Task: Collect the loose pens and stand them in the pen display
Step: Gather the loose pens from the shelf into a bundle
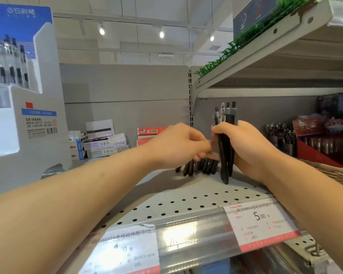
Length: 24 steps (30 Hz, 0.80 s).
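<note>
My right hand [244,147] grips a bundle of several black pens [225,155] upright, tips touching the perforated grey shelf [186,196]. My left hand [178,145] is curled over a row of loose black pens [201,165] lying on the shelf, fingers closed on them right beside the bundle. The tall white and blue pen display [22,82] stands at the far left, holding several pens in clear tiers. It is well apart from both hands.
Stacked stationery boxes [103,144] and a red box [150,133] sit at the shelf's back. A red pen display [315,143] and a wicker basket [337,175] are at the right. An upper shelf [265,56] overhangs there. Price tags [261,220] line the front edge.
</note>
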Motion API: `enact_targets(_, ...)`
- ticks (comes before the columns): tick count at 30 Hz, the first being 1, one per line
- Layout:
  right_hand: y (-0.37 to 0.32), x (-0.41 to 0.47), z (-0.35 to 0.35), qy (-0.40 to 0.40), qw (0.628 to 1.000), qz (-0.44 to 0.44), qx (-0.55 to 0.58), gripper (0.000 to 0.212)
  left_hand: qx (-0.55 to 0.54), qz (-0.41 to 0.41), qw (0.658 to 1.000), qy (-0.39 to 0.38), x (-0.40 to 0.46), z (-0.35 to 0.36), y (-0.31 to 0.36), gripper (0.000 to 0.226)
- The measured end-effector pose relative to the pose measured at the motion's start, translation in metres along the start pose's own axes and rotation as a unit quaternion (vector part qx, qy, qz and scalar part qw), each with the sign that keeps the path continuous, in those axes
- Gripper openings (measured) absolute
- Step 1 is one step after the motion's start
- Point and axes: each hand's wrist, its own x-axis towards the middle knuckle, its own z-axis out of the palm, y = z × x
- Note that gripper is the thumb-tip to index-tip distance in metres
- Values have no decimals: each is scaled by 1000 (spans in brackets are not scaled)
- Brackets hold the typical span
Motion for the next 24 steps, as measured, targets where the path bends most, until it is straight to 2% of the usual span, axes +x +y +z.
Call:
enact_targets(2,-1,0,1,18,999,-7,29,8,114,-6,992,58,3,-6,-10,19)
enact_targets(4,-1,0,1,40,998,-28,39,5,184,-14,980,75,6,-8,-21,25)
enact_targets(7,1,1,0,33,998,-40,29,6,255,-38,966,4,10,-3,-34,38)
enact_targets(10,5,2,0,-11,998,-26,-48,8,327,-80,937,-91,12,8,-40,33)
enact_targets(15,6,4,-3,-13,997,-11,-76,8,359,-117,925,-51,14,5,-35,22)
enact_targets(17,5,5,-4,-2,998,-10,-64,7,342,-148,927,-43,12,-2,-34,27)
enact_targets(19,6,5,-5,10,998,-6,-58,7,279,-170,945,-17,8,-8,-33,20)
enact_targets(22,6,6,-5,26,998,5,-55,4,63,-191,979,33,4,-12,-28,16)
enact_targets(24,6,6,-6,32,998,15,-49,3,-99,-184,976,63,3,-11,-20,16)
